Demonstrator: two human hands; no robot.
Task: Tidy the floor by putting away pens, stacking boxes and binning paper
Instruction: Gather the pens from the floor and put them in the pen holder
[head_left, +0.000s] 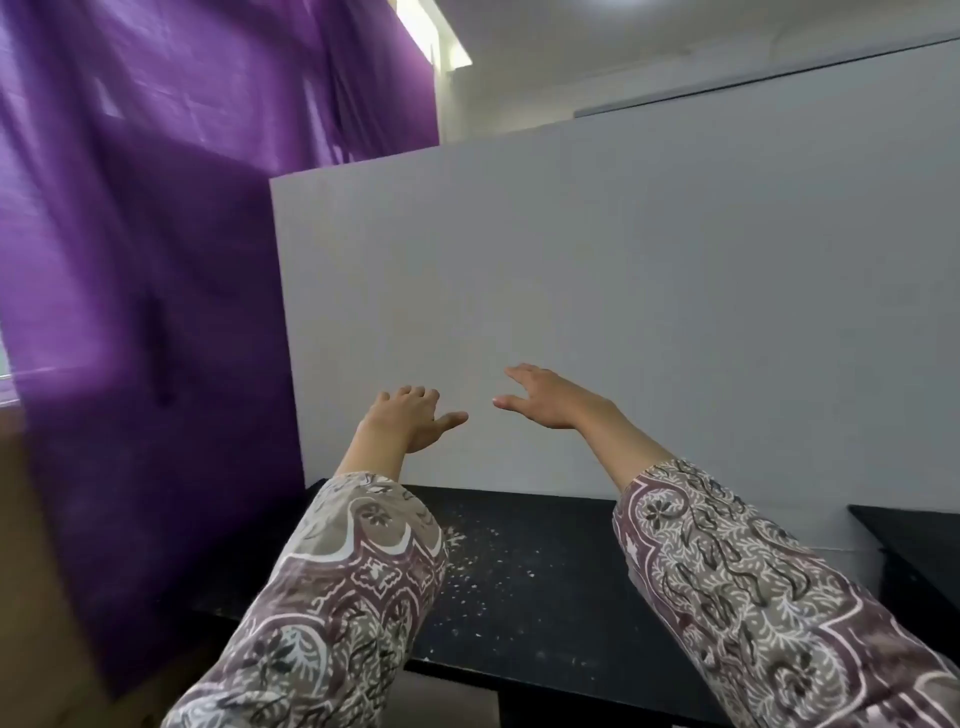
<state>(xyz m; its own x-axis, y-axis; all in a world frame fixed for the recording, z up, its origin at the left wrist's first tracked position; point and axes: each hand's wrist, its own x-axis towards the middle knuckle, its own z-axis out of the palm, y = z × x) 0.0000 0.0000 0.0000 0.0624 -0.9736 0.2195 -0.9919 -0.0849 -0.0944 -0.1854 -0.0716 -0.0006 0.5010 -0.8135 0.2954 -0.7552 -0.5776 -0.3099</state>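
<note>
No pens, boxes, paper or bin show in the head view. My left hand (410, 418) is stretched out in front of a grey partition panel (649, 312), fingers loosely curled, thumb out, holding nothing. My right hand (545, 397) reaches forward beside it, fingers spread and empty. Both hands hover above a black desk top (545, 582), and a small gap separates the two thumbs. Patterned sleeves cover both forearms.
White crumbs or specks are scattered over the black desk near my left sleeve. A purple curtain (156, 260) hangs at the left. A second black surface (919, 551) sits at the right edge. The floor is out of view.
</note>
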